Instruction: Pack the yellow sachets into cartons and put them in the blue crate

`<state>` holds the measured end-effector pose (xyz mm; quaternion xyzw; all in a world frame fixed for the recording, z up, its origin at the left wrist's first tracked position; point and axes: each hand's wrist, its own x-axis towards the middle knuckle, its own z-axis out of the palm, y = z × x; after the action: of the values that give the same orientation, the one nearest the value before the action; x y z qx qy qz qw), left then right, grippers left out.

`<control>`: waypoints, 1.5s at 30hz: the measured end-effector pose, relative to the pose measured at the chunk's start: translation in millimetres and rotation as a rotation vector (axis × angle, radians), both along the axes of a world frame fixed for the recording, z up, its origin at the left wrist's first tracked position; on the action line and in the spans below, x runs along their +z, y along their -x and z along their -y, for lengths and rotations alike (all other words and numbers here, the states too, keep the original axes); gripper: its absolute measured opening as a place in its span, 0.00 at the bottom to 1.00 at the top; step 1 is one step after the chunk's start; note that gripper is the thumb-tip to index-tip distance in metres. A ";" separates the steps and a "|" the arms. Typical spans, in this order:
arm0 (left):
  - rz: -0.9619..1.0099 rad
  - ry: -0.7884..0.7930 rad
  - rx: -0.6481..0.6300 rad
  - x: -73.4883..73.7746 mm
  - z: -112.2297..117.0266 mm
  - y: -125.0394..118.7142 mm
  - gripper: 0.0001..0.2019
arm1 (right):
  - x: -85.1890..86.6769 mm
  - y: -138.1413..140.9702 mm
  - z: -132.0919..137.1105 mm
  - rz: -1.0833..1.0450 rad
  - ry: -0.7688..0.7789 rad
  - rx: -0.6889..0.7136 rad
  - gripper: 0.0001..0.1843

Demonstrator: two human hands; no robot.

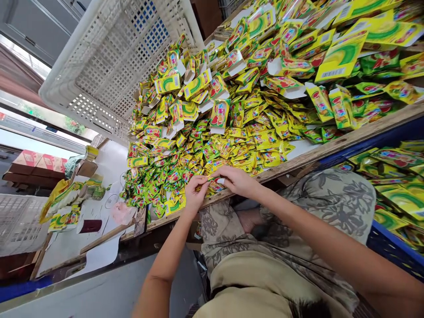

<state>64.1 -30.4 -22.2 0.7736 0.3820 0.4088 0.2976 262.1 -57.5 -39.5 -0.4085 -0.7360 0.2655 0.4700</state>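
Note:
My left hand (195, 192) and my right hand (240, 182) meet at the near edge of the table. Their fingertips pinch a small yellow packet (209, 177) from both sides, mostly covered by the fingers. Something white shows at a right fingertip. Just beyond the hands spreads a heap of small yellow and green packets (228, 152) with fruit pictures. Small yellow cartons (220, 114), several with white flaps standing out, lie on top of the heap farther back.
A white plastic basket (99, 57) leans tilted at the back left. A wooden strip (331, 152) edges the table. To my right, a blue crate (397, 247) holds flat yellow cartons. A dark red cylinder (91, 226) and paper lie at the left.

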 end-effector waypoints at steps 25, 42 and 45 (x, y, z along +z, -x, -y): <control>0.025 -0.007 0.047 -13.1 4.1 3.5 0.07 | -0.4 6.1 2.7 -0.072 -0.028 -0.029 0.18; 0.075 0.050 0.070 -3.3 18.7 0.1 0.15 | 6.0 14.5 6.3 -0.042 0.004 -0.049 0.13; 0.092 0.028 0.129 12.9 21.4 -3.0 0.15 | 13.9 20.5 7.4 -0.160 0.028 -0.065 0.18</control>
<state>67.1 -51.7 -9.3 0.7235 0.4228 0.4570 0.2984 241.6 -64.9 -25.7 -0.4161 -0.6786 0.2924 0.5300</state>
